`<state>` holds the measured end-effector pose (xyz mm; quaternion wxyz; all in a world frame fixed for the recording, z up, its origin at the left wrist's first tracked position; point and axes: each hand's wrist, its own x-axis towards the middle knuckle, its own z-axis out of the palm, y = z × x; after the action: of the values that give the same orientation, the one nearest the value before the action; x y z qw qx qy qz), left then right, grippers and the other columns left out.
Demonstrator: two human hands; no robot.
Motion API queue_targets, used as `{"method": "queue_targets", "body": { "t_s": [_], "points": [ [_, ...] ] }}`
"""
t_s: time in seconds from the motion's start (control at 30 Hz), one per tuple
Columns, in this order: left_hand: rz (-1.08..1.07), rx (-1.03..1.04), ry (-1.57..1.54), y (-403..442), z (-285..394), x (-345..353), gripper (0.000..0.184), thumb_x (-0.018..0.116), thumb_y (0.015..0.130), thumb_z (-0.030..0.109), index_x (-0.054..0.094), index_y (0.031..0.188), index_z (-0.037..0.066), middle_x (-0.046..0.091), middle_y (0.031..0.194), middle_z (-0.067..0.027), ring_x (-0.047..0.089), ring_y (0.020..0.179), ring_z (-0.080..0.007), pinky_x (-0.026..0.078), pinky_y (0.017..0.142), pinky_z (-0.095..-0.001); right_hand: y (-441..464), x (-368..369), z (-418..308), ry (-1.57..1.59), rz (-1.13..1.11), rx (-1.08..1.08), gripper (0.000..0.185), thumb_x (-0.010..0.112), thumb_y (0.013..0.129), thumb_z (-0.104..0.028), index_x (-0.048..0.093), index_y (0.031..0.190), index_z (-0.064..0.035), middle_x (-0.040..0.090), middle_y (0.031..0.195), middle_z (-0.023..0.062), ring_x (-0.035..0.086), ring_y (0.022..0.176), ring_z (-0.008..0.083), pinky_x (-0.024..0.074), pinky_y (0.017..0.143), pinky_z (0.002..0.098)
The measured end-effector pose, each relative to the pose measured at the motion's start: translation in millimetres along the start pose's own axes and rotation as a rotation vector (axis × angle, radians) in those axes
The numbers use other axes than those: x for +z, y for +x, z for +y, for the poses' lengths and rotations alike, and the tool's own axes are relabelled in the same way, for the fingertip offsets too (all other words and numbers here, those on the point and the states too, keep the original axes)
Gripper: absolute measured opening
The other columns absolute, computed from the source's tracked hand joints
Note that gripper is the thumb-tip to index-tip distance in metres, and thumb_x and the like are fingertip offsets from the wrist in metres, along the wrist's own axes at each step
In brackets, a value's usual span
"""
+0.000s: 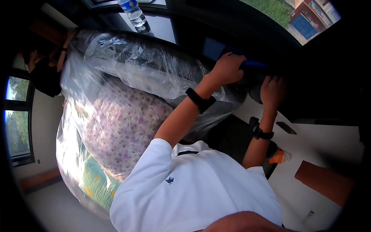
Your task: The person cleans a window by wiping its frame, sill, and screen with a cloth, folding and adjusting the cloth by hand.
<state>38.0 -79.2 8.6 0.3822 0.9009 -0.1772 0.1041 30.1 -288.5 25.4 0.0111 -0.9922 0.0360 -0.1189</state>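
Note:
My left hand (228,68) is closed, its fingers curled at the dark edge beside the large clear plastic sheet (127,58). What it grips is lost in shadow; a blue strip (257,64) shows just past the fingertips. Lower and to the right, my right hand (273,92) has its fingers bent over something dark that I cannot make out. A rounded dark grey thing (255,94) is beside that hand. Under the clear plastic, left of my left forearm, lie a bulky flower-patterned bedding bundle (119,123) and a green and yellow cloth (98,181).
A water bottle (133,13) stands on a dark glossy surface (162,29) beyond the plastic. Another person (48,75) in dark clothes is at the far left, near a window (17,120). An orange shoe (279,156) and a brown panel (322,181) show at the lower right.

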Motion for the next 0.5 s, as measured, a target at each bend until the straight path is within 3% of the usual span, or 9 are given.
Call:
{"method": "queue_targets", "body": {
  "t_s": [0.03, 0.1, 0.2, 0.37, 0.5],
  "points": [
    [0.094, -0.003, 0.069, -1.2, -19.3, -11.3, 0.055, 0.060, 0.076, 0.015, 0.056, 0.129, 0.003, 0.059, 0.128, -0.0192, 0.052, 0.122, -0.0354, 0.031, 0.113, -0.0442, -3.0, 6.0, -14.5, -0.004, 0.004, -0.009, 0.054, 0.041, 0.096, -0.034, 0.052, 0.131, 0.0046, 0.051, 0.137, 0.0236, 0.049, 0.126, 0.0373, 0.0350, 0.108, 0.0470],
    [0.242, -0.012, 0.178, -3.9, -59.1, -37.1, 0.055, 0.061, 0.075, 0.016, 0.056, 0.129, 0.005, 0.060, 0.127, -0.0182, 0.053, 0.121, -0.0352, 0.031, 0.113, -0.0437, -7.4, 28.6, -44.3, 0.066, 0.282, -0.198, 0.054, 0.041, 0.096, -0.034, 0.050, 0.133, 0.0042, 0.050, 0.139, 0.0220, 0.046, 0.130, 0.0361, 0.0332, 0.108, 0.0510],
    [0.255, -0.093, 0.225, -15.8, -101.5, -91.4, 0.052, 0.058, 0.079, 0.019, 0.055, 0.130, 0.007, 0.060, 0.124, -0.0171, 0.053, 0.122, -0.0324, 0.030, 0.113, -0.0436, -7.6, 37.3, -99.3, 0.139, 0.285, -0.313, 0.060, 0.044, 0.096, -0.043, 0.049, 0.135, 0.0032, 0.047, 0.141, 0.0208, 0.043, 0.133, 0.0349, 0.0322, 0.108, 0.0559],
    [0.419, -0.095, 0.369, -43.8, -163.5, -132.1, 0.065, 0.057, 0.082, 0.026, 0.042, 0.142, 0.008, 0.051, 0.141, -0.0129, 0.042, 0.136, -0.0252, 0.022, 0.116, -0.0425, -3.0, 26.1, -187.6, 0.171, 0.250, -0.422, 0.079, 0.050, 0.089, -0.061, 0.046, 0.137, 0.0023, 0.046, 0.142, 0.0205, 0.041, 0.136, 0.0339, 0.0300, 0.110, 0.0579],
    [0.426, -0.096, 0.410, -58.5, -172.2, -138.8, 0.069, 0.056, 0.084, 0.034, 0.039, 0.146, 0.008, 0.040, 0.150, -0.0133, 0.033, 0.142, -0.0271, 0.018, 0.118, -0.0452, 6.7, 31.0, -232.3, 0.176, 0.220, -0.480, 0.095, 0.055, 0.081, -0.072, 0.043, 0.140, 0.0019, 0.044, 0.144, 0.0205, 0.040, 0.137, 0.0319, 0.0291, 0.110, 0.0582]
  ]
}}
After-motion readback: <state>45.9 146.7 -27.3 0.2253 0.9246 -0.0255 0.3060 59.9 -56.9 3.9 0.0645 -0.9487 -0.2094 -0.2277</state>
